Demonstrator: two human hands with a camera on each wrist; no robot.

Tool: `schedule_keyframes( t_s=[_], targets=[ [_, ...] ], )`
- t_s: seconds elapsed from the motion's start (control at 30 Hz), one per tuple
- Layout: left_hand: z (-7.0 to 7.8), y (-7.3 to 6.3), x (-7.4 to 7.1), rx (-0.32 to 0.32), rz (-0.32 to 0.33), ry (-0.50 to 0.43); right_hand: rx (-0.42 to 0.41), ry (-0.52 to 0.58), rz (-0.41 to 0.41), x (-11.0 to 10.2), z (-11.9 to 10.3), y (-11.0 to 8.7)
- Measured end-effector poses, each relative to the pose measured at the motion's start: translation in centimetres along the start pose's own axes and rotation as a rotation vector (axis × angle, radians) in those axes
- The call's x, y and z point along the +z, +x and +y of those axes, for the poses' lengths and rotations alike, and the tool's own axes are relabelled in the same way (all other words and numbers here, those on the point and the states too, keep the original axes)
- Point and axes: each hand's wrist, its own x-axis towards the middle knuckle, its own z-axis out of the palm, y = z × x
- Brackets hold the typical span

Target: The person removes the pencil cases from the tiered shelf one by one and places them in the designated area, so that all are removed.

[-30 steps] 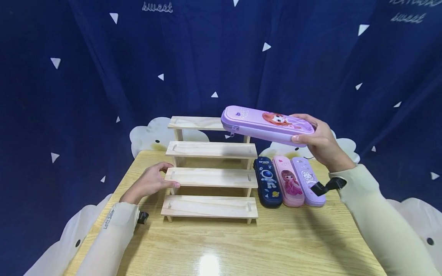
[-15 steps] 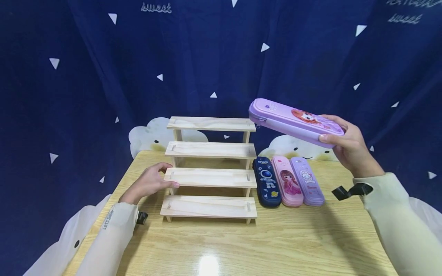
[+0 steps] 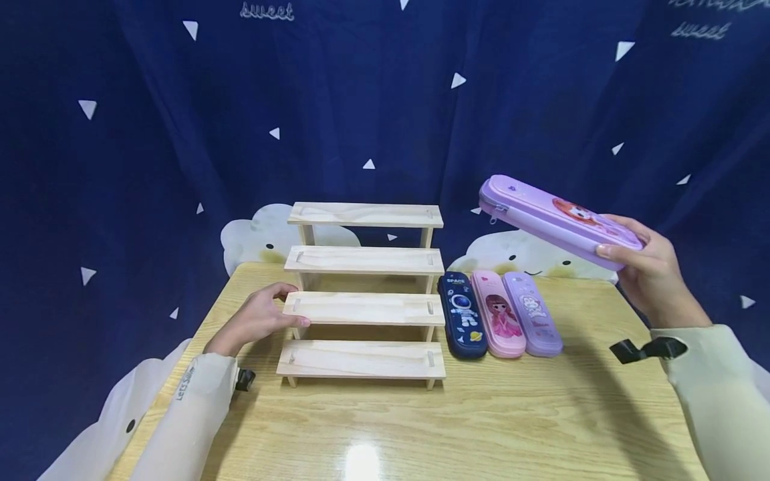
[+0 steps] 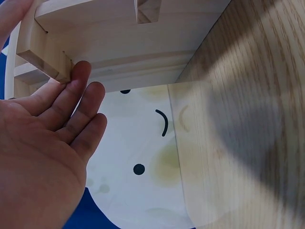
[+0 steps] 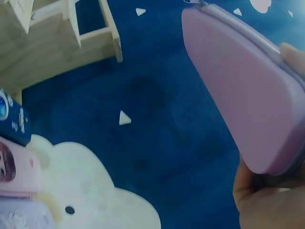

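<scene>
My right hand [image 3: 652, 267] grips one end of a purple zip pencil case [image 3: 553, 217] with a red-haired girl on its lid. It is held in the air above the right side of the table, its zip-pull end tilted up and pointing left. In the right wrist view the plain underside of the pencil case [image 5: 243, 90] shows. My left hand [image 3: 261, 317] holds the left end of the second step from the bottom on a four-tier wooden display rack [image 3: 363, 308], thumb in front. Its fingers [image 4: 81, 109] reach under and behind that step in the left wrist view.
Right of the rack, three pencil cases lie side by side: navy with an astronaut [image 3: 463, 314], pink with a girl [image 3: 498, 314], and lilac [image 3: 533, 314]. The wooden table [image 3: 481, 421] backs onto a dark blue curtain [image 3: 361, 100] with white triangles and clouds.
My right hand has carried the purple pencil case to the right, away from over the rack's top step. The left hand keeps its hold on the rack.
</scene>
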Motion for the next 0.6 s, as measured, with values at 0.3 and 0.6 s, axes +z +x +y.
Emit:
schedule_keyframes(
  t_s=[0.3, 0.6],
  targets=[
    [0.0, -0.1, 0.0, -0.006, -0.004, 0.009, -0.035, 0.044, 0.139, -2.6, 1.7, -1.4],
    [0.0, 0.0, -0.1, -0.010, -0.018, -0.011, -0.045, 0.072, 0.340, -4.9, 3.7, -3.1]
  ],
)
